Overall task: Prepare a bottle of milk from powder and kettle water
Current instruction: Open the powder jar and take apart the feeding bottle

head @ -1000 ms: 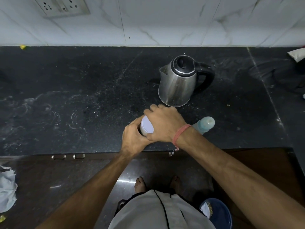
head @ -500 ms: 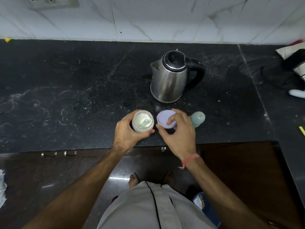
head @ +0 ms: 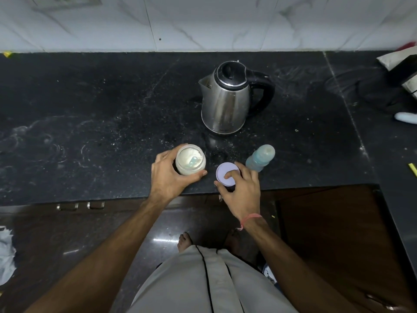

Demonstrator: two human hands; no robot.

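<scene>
An open jar of white milk powder [head: 190,162] stands near the front edge of the black counter [head: 101,123], a pale blue scoop lying in the powder. My left hand [head: 168,177] grips the jar from its left side. My right hand [head: 242,189] holds the jar's lilac lid [head: 226,173] at the counter's front edge, thumb and fingers round its rim. A blue baby bottle [head: 259,158] stands just right of the lid. The steel kettle [head: 225,100] with a black handle stands behind them, lid shut.
White marble tiles [head: 203,21] form the back wall with a socket at top left. A black cable [head: 352,86], a bag and a pale object [head: 406,117] lie at the right. Below the counter are cabinet handles [head: 81,205] and my feet.
My right hand took the lilac lid off the jar and moved it right and down to the counter's front edge. The powder and scoop are now exposed. My left hand stayed on the jar.
</scene>
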